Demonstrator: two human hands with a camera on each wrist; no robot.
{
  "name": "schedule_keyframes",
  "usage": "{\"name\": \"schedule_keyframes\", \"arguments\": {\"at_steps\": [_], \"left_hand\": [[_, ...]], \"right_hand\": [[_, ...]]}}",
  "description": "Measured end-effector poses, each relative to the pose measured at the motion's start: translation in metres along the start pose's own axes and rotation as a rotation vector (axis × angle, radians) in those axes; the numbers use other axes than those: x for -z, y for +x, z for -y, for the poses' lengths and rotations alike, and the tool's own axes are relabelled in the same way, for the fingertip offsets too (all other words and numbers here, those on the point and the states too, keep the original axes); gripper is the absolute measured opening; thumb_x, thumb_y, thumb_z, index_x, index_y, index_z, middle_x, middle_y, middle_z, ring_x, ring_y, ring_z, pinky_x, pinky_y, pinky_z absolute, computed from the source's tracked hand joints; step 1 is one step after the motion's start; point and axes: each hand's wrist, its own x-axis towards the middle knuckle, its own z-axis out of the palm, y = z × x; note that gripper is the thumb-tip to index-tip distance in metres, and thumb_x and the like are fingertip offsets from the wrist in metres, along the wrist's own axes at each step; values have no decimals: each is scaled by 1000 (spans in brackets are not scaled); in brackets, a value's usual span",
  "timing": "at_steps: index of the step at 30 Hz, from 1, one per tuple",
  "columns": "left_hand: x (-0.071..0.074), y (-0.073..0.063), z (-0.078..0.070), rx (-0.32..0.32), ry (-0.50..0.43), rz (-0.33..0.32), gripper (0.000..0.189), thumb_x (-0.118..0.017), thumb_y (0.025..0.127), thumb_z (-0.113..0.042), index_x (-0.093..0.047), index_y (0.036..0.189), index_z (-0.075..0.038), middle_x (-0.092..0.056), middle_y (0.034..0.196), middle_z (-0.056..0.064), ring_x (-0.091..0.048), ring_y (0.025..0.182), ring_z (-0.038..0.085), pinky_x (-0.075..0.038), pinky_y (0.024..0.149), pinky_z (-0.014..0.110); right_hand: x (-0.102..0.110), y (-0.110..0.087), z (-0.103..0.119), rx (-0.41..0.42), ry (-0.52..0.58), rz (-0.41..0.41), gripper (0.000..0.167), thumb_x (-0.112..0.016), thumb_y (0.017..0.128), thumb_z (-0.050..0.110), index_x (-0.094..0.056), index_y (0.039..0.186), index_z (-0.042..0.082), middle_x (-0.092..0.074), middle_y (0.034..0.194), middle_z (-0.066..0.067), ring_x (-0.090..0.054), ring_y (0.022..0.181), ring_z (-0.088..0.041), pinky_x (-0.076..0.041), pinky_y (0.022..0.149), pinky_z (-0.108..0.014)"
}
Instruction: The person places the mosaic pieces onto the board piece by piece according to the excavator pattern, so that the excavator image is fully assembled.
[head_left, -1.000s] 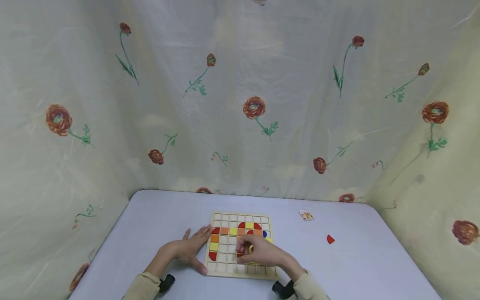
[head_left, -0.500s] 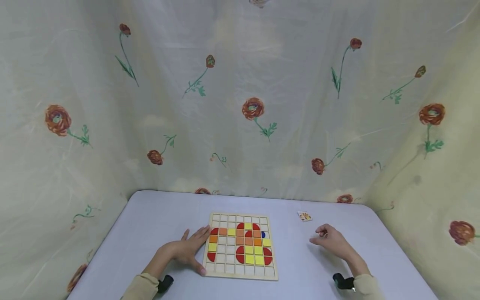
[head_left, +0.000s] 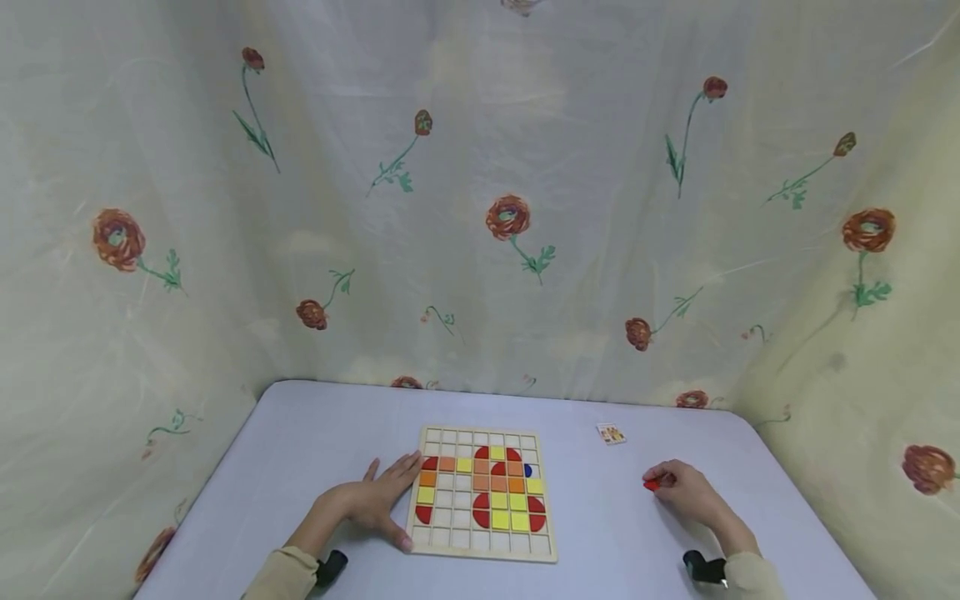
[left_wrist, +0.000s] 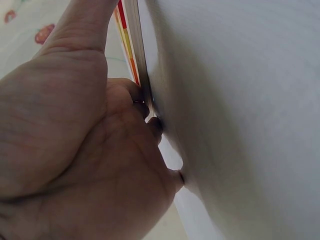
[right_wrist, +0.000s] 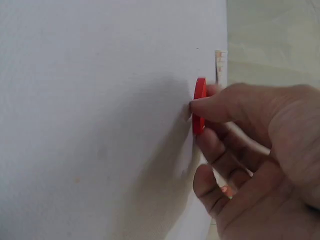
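Observation:
A wooden grid board [head_left: 450,540] lies on the table, several of its cells filled with red quarter-circle tiles, yellow and orange squares and one small blue piece. My left hand [head_left: 375,500] rests at the board's left edge, fingers spread and thumb at the near left corner. In the left wrist view the left hand's palm [left_wrist: 100,160] stands beside the board's side [left_wrist: 135,45]. To the right of the board, my right hand [head_left: 686,493] pinches a red quarter-circle tile [right_wrist: 199,120] between thumb and fingers, close to the tabletop.
A small printed picture card [head_left: 611,433] lies on the white table [head_left: 592,517] beyond the board, to its right. A flowered curtain [head_left: 480,333] hangs behind the table and along both sides.
My right hand has left the board and moved right, where it now holds the red quarter-circle tile that lay on the table. The left hand has stayed in place.

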Motion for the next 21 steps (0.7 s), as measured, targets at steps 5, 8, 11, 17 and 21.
{"name": "schedule_keyframes", "arguments": {"at_steps": [5,8,11,17,21], "left_hand": [[1,-1,-1,4,-1,-1,126,-80,63,-61,-11,156,-11,-2,165,5,0,152,27,5,118,61],[1,-1,-1,5,-5,3,127,-80,63,-61,-11,156,-11,-2,165,5,0,152,27,5,118,61],[1,0,0,5,-6,3,127,-79,62,-62,-11,156,-11,-1,165,5,0,152,26,4,118,61],[1,0,-1,10,-16,9,128,-79,61,-63,-10,156,-13,-1,165,3,1,152,25,5,119,60],[3,0,-2,13,-23,23,129,-79,61,-63,-9,156,-11,0,165,5,3,152,26,7,118,61]], "right_hand": [[-1,1,-1,2,46,30,26,-68,82,0,-65,108,0,-64,98,-8,-57,87,-18,-51,72,-31],[-1,0,-5,-26,50,20,29,-73,83,11,-63,108,-1,-65,93,-7,-57,83,-17,-50,68,-28],[-3,-1,-7,-36,36,2,25,-74,83,14,-65,102,0,-64,86,-4,-54,77,-15,-47,63,-24],[-14,-7,16,-27,61,-3,24,-75,82,15,-66,100,2,-64,85,-2,-54,76,-14,-47,60,-22],[-30,-11,50,52,119,39,22,-76,80,15,-67,98,4,-64,84,-1,-54,75,-13,-47,58,-21]]}}
